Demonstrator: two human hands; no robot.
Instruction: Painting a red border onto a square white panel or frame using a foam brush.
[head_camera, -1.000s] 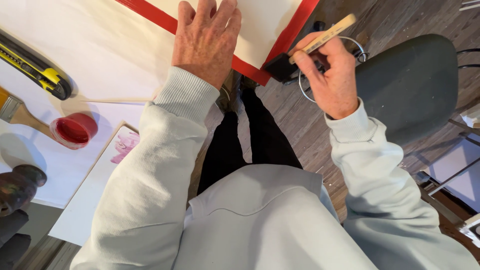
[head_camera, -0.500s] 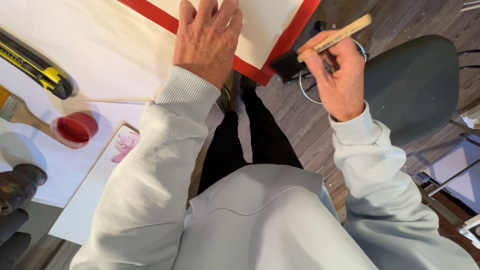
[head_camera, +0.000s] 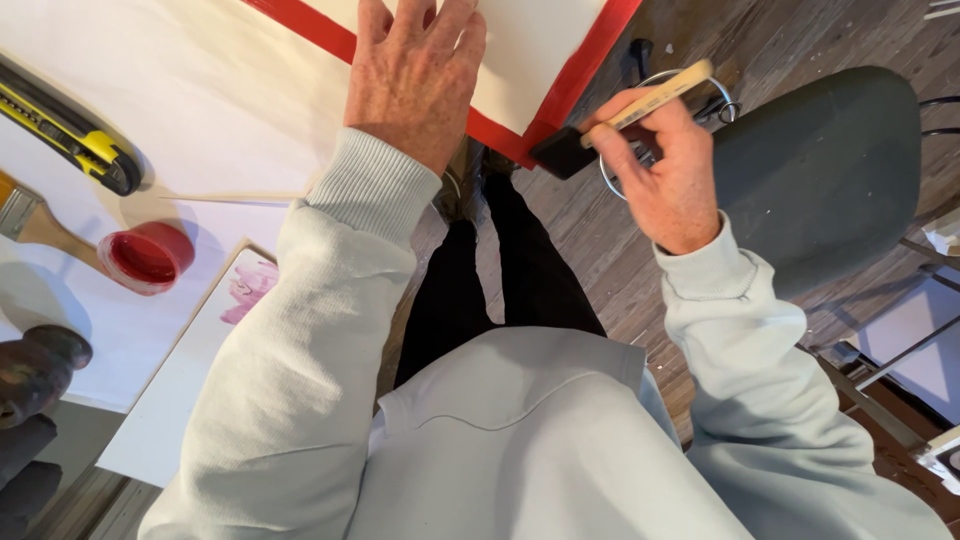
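Wood floor (head_camera: 800, 40), grey stool (head_camera: 820, 170)

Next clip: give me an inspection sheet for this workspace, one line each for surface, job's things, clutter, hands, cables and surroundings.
Surface: white-covered table, edge toward the person.
Job's things: white board with red painted border, corner overhanging the table edge; foam brush with wooden handle, black head beside that corner.
Clutter: yellow and black utility knife; red paint cup; bristle brush; thin wooden stick; white sheet with a pink smear.
Hands: left hand flat on the board; right hand grips the foam brush.
Cables: nothing seen.
Surroundings: wooden floor; dark grey stool seat.
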